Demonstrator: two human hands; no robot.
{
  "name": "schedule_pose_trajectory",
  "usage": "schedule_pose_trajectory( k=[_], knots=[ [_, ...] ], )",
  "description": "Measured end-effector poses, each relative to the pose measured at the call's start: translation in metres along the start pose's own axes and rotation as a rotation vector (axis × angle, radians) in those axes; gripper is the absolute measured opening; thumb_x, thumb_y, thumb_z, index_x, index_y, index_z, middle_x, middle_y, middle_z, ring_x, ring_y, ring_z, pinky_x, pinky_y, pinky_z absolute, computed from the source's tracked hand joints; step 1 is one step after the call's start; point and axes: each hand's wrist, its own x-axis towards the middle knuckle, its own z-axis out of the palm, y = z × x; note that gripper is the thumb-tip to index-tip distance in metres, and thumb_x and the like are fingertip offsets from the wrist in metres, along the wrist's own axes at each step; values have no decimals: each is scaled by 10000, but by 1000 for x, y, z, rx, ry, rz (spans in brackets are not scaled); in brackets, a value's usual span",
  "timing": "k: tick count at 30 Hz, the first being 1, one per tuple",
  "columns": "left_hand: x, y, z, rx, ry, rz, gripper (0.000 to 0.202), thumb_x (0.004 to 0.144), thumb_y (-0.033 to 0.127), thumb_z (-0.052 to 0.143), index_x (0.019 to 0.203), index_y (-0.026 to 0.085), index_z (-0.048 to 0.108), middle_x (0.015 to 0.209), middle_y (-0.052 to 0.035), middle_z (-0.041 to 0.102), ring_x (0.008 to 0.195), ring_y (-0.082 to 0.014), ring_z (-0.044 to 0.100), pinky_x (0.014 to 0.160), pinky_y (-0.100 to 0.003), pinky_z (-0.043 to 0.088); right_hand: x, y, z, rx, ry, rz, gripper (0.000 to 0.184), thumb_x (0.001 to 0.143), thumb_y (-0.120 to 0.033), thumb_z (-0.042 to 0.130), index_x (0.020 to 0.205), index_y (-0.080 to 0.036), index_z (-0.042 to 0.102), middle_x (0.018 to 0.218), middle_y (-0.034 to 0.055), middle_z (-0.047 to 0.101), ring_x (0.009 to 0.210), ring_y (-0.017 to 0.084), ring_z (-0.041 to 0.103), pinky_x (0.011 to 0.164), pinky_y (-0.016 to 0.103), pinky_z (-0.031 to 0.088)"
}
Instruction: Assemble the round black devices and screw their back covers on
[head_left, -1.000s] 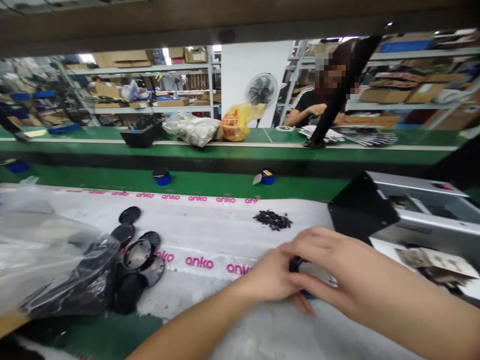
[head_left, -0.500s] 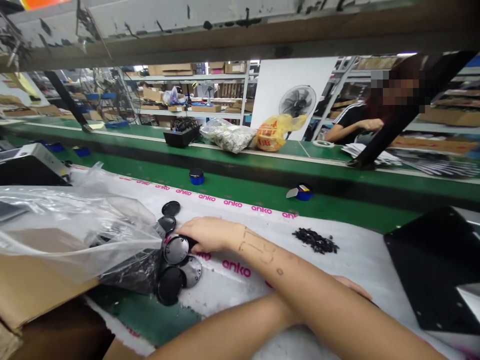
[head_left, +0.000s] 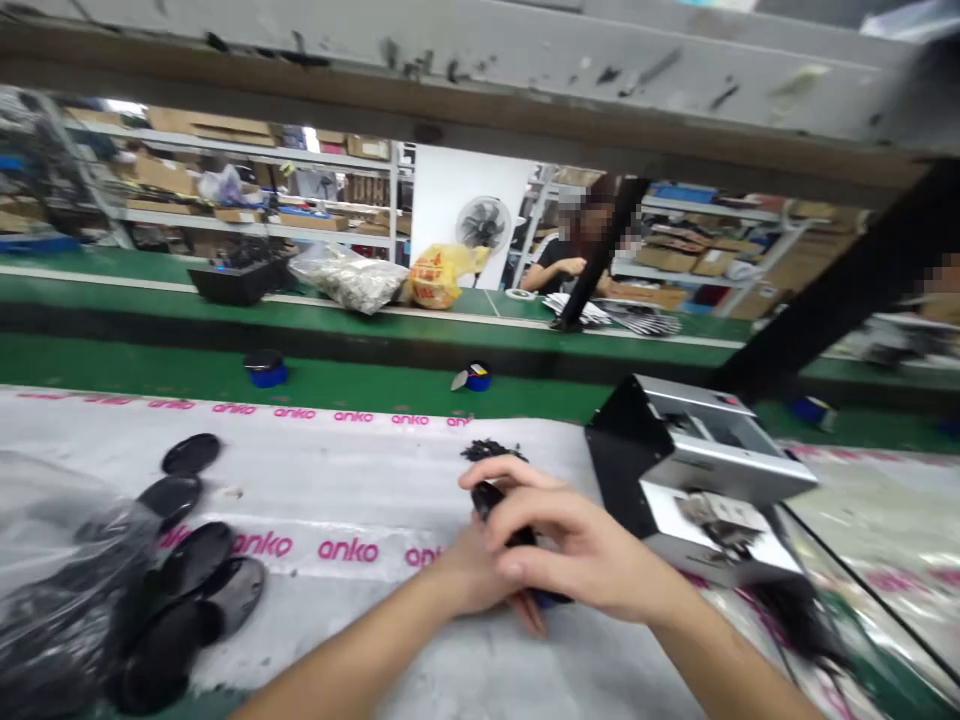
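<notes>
My right hand (head_left: 559, 520) is curled around a black round cap (head_left: 487, 498), seen partly between the thumb and fingers. Under and behind it lies my left hand (head_left: 480, 572), its fingers largely covered. A dark, bluish edge shows beside the left fingertips, too hidden to make out. Just beyond both hands is a pile of small black parts (head_left: 491, 450). Several more black round caps (head_left: 196, 560) lie at the left, next to a clear plastic bag (head_left: 52, 540).
White sheeting printed "anko" (head_left: 349, 550) covers the green bench. A grey-and-black machine (head_left: 720, 450) stands at the right. Two blue round pieces (head_left: 268, 372) sit farther back. A yellow bag (head_left: 435, 277) rests on the far ledge; a person (head_left: 562, 265) sits beyond it.
My right hand has come from the caps at the left back to my left hand, bringing a black cap. My arms are uncrossed, and the view has swung right.
</notes>
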Motion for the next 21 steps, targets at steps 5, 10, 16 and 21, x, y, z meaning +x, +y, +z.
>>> schedule_pose_trajectory(
  k=[5, 10, 16, 21],
  knots=[
    [9, -3, 2, 101, -49, -91, 535, 780, 357, 730, 1240, 159, 540, 671, -24, 707, 438, -159, 661, 418, -219, 521, -99, 13, -10, -321, 203, 363, 472, 872, -289, 674, 1308, -355, 505, 1407, 64, 407, 1307, 232, 463, 1062, 376, 436],
    [11, -3, 5, 201, -12, -129, 583, 814, 407, 706, 1279, 147, 469, 603, -15, 688, 466, -181, 687, 436, -216, 535, -128, 21, -3, -442, 147, 566, 526, 852, -126, 605, 1323, -334, 494, 1313, 75, 450, 1141, 235, 578, 980, 415, 516],
    [8, 0, 8, 243, 14, -143, 490, 828, 401, 688, 1205, 177, 467, 519, 26, 647, 430, -164, 650, 403, -195, 497, -119, 35, 10, -268, 282, 356, 703, 834, -145, 683, 1415, -393, 375, 1408, 25, 470, 1305, 200, 476, 1100, 375, 435],
    [3, 3, 12, 310, 72, -204, 419, 834, 380, 665, 1131, 193, 436, 383, 65, 569, 300, -109, 500, 325, -141, 369, -126, 52, 20, -116, 525, 255, 611, 838, -260, 719, 1368, -389, 442, 1424, 38, 489, 1341, 230, 454, 1117, 432, 418]
  ],
)
